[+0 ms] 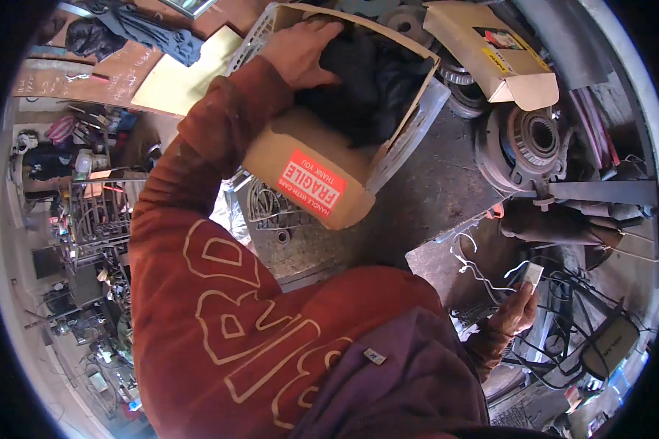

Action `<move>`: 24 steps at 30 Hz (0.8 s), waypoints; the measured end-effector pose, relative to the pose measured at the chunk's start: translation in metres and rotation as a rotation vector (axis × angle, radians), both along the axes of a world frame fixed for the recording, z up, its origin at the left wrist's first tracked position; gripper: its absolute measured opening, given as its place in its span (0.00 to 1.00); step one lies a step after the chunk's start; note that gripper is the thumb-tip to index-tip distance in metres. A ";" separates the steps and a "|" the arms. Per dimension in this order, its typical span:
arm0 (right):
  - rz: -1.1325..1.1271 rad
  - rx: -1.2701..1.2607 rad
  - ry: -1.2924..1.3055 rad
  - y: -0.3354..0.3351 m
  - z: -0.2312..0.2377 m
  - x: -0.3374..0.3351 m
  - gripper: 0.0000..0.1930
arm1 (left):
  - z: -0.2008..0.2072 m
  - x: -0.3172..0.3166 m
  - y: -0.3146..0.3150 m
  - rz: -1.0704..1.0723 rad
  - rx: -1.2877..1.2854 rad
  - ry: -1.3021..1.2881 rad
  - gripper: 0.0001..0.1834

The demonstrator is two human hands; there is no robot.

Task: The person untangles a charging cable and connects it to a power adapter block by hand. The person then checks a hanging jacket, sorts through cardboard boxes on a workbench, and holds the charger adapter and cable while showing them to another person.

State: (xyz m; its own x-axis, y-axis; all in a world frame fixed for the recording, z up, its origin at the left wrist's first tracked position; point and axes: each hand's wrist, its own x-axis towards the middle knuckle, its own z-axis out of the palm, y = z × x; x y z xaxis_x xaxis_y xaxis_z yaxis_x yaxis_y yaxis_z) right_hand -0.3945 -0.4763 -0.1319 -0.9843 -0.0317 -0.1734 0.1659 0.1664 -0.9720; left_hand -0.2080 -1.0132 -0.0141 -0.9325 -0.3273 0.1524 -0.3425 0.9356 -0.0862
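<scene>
My left hand (304, 55) reaches over the near left side of an open cardboard box (271, 150) with a red label. Its thumb and fingers are apart, beside the black cloth-like material (366, 88) that fills the box. Whether the fingertips touch that material I cannot tell. Low on the right, my right hand (516, 311) is closed round a small white block (533, 274). A thin white cable (483, 274) runs close to this block; where it joins is too small to make out.
The box sits on a dark, worn metal bench (425, 183). Right of it are a bearing (538, 139) and another cardboard box (494, 51). Coiled wire (267, 201) lies by the box. Black cables (564, 293) tangle near my right hand. Yellow paper (190, 73) lies far left.
</scene>
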 end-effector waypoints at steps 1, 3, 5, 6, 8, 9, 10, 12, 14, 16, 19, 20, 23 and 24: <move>-0.002 0.000 -0.003 -0.001 -0.001 0.000 0.15 | 0.001 -0.003 -0.002 0.015 0.061 0.061 0.45; 0.027 0.005 -0.007 -0.001 -0.003 -0.002 0.15 | 0.005 -0.005 -0.010 -0.030 0.092 0.100 0.40; 0.039 0.013 -0.018 -0.006 -0.001 -0.002 0.15 | 0.016 -0.007 -0.023 -0.073 0.121 0.142 0.35; 0.054 0.024 -0.026 -0.009 0.000 -0.003 0.15 | 0.025 -0.007 -0.031 -0.055 0.254 0.118 0.29; 0.065 0.054 -0.030 -0.010 0.003 -0.003 0.16 | 0.043 -0.016 -0.033 -0.048 0.394 0.100 0.23; 0.078 0.085 -0.034 -0.009 0.006 -0.004 0.17 | 0.057 -0.023 -0.024 0.004 0.444 0.164 0.20; 0.054 0.094 -0.022 -0.011 0.005 -0.004 0.17 | 0.072 -0.038 -0.012 0.040 0.498 0.228 0.18; -0.038 0.145 0.063 -0.019 0.006 -0.001 0.16 | 0.098 -0.068 0.005 0.071 0.252 0.199 0.17; -0.013 0.119 0.028 -0.021 0.013 -0.004 0.15 | 0.101 -0.083 -0.030 0.118 0.499 0.362 0.17; -0.013 0.167 0.086 -0.015 0.009 0.000 0.14 | 0.090 -0.117 -0.055 0.085 0.209 0.471 0.16; -0.008 0.057 0.067 -0.013 0.011 0.004 0.12 | 0.060 -0.168 -0.086 0.068 -0.087 0.588 0.16; -0.011 0.092 0.092 -0.018 0.017 0.006 0.12 | 0.045 -0.176 -0.096 0.099 -0.104 0.578 0.16; -0.070 -0.012 0.037 -0.007 0.013 0.013 0.15 | -0.042 -0.184 -0.161 0.150 -0.063 0.300 0.20; -0.114 -0.050 0.055 -0.008 0.010 0.015 0.17 | -0.064 -0.203 -0.165 0.122 -0.004 0.201 0.19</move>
